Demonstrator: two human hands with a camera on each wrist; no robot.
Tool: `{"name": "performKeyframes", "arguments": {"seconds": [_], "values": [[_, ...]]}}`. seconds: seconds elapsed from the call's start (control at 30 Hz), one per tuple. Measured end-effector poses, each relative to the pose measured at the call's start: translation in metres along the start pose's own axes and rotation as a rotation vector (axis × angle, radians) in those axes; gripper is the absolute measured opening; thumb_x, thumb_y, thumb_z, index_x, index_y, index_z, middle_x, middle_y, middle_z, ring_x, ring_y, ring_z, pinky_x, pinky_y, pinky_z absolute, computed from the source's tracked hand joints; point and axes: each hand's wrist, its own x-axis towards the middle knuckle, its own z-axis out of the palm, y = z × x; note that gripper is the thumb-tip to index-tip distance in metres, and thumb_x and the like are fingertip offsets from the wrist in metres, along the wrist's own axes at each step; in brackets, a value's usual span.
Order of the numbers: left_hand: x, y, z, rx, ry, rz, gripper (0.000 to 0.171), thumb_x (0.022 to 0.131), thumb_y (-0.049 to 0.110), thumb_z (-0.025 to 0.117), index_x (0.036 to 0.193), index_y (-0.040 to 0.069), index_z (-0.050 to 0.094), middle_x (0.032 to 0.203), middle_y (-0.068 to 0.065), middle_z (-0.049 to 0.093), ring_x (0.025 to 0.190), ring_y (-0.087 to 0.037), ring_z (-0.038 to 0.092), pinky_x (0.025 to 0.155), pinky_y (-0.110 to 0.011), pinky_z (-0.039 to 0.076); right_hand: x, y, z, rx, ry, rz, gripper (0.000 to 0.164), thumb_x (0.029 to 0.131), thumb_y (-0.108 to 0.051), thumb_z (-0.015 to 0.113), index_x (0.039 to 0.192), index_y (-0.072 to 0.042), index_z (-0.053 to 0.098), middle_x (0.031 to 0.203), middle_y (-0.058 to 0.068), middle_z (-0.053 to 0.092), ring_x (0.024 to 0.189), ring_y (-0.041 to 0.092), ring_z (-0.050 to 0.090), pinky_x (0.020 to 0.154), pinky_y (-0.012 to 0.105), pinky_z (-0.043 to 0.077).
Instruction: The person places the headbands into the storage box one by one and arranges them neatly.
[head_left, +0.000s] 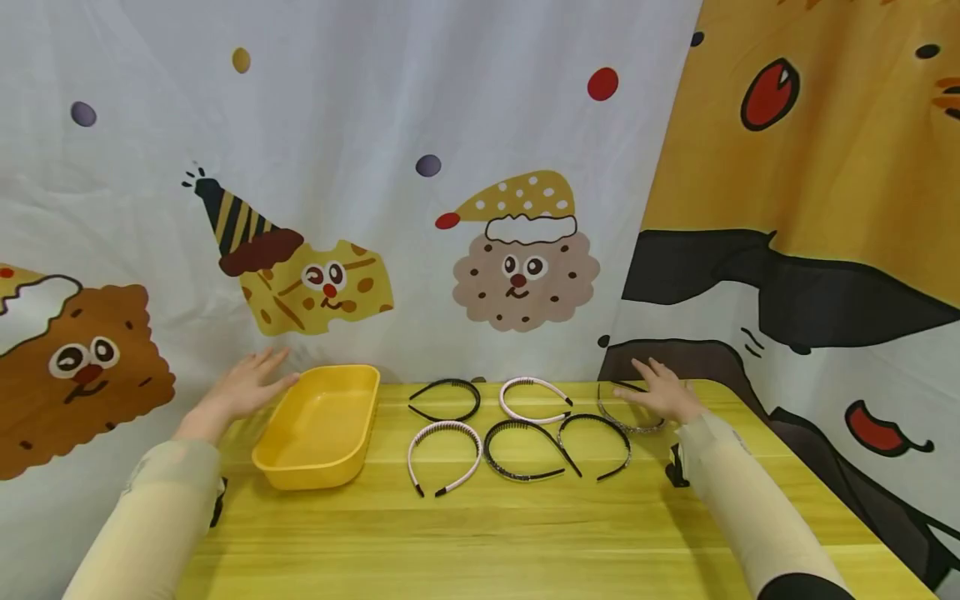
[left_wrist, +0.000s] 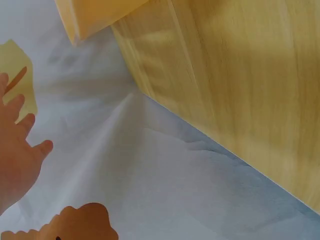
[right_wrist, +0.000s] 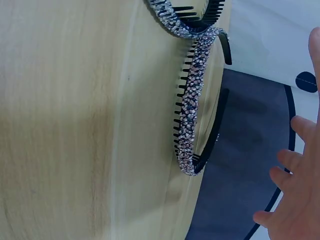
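Observation:
My left hand (head_left: pixel 242 390) hovers with fingers spread beside the upper left rim of a yellow plastic tray (head_left: pixel 315 477); it holds nothing. On the other side, my right hand (head_left: pixel 662 395) is held above the rightmost glitter headband (right_wrist: pixel 187 110), fingers apart and grasping nothing. That headband is partly hidden behind the hand in the head view. Left of it lie a second glitter headband (head_left: pixel 628 450) and a larger dark toothed headband (head_left: pixel 491 458). Two pink headbands (head_left: pixel 481 450) and a thin black headband (head_left: pixel 477 407) lie nearer the tray.
The wooden table (head_left: pixel 450 550) ends at the back against a white printed curtain (head_left: pixel 337 125). Its left edge runs close under my left arm. An orange-and-black part of the curtain (head_left: pixel 712 167) hangs at the right.

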Motion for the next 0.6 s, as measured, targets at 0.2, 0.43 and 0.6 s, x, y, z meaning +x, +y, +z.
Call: {"name": "performKeyframes", "arguments": {"seconds": [0.2,0.43,0.6], "values": [[-0.006,0.0,-0.005,-0.054,0.064,0.038,0.078,0.101,0.054,0.038,0.154,0.0,0.017,0.153,-0.034,0.014,0.135,-0.057,0.013,0.105,-0.07,0.011,-0.001,0.002,-0.004,0.041,0.028,-0.015,0.089,0.094,-0.053,0.053,0.151,0.007,0.021,0.148,0.041,0.014,0.13,0.061,0.018,0.097,0.076,0.02],[-0.012,-0.002,-0.003,-0.161,0.127,0.036,0.076,0.102,0.049,0.038,0.153,-0.002,0.016,0.151,-0.036,0.018,0.134,-0.057,0.016,0.105,-0.07,0.014,-0.003,0.01,-0.007,0.097,0.077,0.012,0.08,0.095,-0.041,0.059,0.144,0.014,0.029,0.14,0.045,0.025,0.126,0.059,0.028,0.099,0.069,0.03],[-0.019,-0.003,0.001,-0.221,0.175,0.036,0.071,0.103,0.042,0.041,0.151,-0.007,0.021,0.146,-0.04,0.024,0.126,-0.057,0.032,0.101,-0.069,0.026,-0.007,0.019,-0.008,0.138,0.102,0.015,0.069,0.097,-0.032,0.056,0.138,0.019,0.036,0.136,0.043,0.036,0.122,0.057,0.036,0.098,0.065,0.036]]}}
